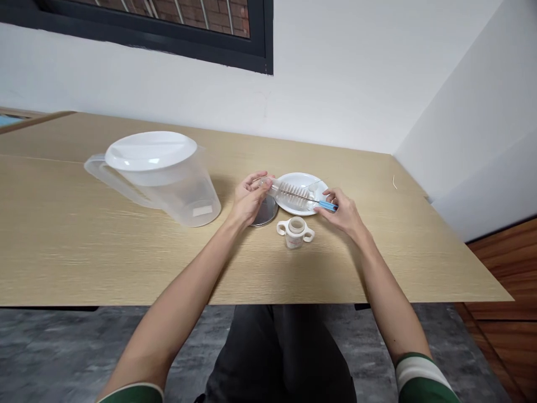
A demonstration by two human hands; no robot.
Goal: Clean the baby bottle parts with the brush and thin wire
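from the head view, the left hand [251, 196] is closed around a clear bottle [272, 187], seemingly to steady it with its mouth turned rightward. the right hand [335, 208] pinches the blue handle of a brush [296, 195], probably so the bristles stay free of the fingers; the brush tip meets the bottle's mouth, perhaps just inside it. both are held up over the table [369, 268], the brush above a white plate [291, 180]. small clear or whitish pieces lie in the plate, too hidden to name. a dark disc [265, 216] lies beneath the left hand, beside the plate. the two-handled cup [294, 240] stands upright in front of the plate, mouth up, its bottom out of sight. well to the left stands the jug [184, 196], its lid [151, 150] on; i make out no liquid through its cloudy wall.
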